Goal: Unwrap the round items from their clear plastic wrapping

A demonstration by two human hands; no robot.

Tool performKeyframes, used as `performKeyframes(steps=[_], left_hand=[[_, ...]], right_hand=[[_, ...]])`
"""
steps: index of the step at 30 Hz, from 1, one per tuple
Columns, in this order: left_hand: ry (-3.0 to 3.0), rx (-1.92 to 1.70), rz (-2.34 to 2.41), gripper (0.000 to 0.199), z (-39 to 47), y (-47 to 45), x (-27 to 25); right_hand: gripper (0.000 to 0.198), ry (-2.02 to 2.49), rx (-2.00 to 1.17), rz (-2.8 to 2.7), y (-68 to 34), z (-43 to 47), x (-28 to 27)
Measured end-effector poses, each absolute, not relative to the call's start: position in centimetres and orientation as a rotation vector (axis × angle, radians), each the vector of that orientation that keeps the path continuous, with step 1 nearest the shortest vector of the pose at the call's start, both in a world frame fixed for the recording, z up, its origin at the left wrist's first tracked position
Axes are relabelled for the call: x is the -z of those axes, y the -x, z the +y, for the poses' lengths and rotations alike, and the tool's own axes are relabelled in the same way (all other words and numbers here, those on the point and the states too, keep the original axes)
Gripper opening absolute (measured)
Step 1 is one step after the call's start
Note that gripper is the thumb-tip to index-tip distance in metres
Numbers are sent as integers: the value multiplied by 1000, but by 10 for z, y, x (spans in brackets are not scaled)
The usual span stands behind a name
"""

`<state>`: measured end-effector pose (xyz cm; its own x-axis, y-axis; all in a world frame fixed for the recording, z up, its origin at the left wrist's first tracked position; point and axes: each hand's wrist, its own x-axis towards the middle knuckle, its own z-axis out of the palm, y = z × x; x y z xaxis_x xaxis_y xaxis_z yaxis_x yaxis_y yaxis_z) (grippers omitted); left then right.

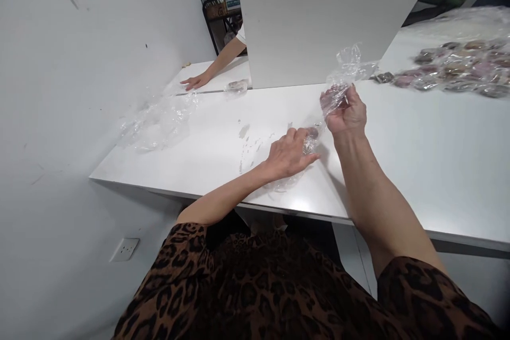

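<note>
My left hand (287, 155) curls its fingers over a small bundle in clear plastic film (309, 143), with the thumb stretched along the near side. Something dark shows through the film beside the fingertips; its kind I cannot make out. Raised a little above the white table, my right hand (346, 109) is closed on crinkled clear plastic film (349, 66), which bunches up above the fingers and stretches down toward the left hand. More loose film (283, 185) lies under my left wrist.
Crumpled clear film (161, 125) lies on the white table (422, 170) at left. Several film-wrapped pieces (458, 69) are grouped at right. A grey-white partition (319, 21) stands behind; past it, another person's hand (197, 81) rests near a wrapped piece (238, 85).
</note>
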<state>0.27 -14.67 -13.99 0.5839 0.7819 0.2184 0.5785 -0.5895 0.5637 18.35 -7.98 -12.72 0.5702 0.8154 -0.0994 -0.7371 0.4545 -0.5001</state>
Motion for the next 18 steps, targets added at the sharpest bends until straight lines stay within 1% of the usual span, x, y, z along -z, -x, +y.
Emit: performKeyframes(steps=[2, 3, 5, 7, 11, 15, 18], left_hand=[[-2377, -589, 1163, 26, -133, -11, 143], [-2363, -601, 1180, 25, -126, -10, 142], [-2262, -700, 1162, 34, -113, -1, 137], [-2040, -845, 1082, 43, -101, 14, 126], [-1612, -1042, 955, 55, -83, 37, 93], [-1442, -1117, 976, 54, -79, 43, 52], [-1394, -1132, 994, 52, -82, 45, 24]], right_hand=[[25, 550, -959, -206, -184, -79, 126], [26, 559, -956, -237, -185, -78, 127], [28, 573, -954, -290, -188, -76, 129], [29, 609, -962, -313, -191, -72, 134], [29, 780, -1006, -384, -195, -67, 149], [33, 938, -997, -384, -193, -64, 160], [33, 956, -966, -399, -191, -61, 166]])
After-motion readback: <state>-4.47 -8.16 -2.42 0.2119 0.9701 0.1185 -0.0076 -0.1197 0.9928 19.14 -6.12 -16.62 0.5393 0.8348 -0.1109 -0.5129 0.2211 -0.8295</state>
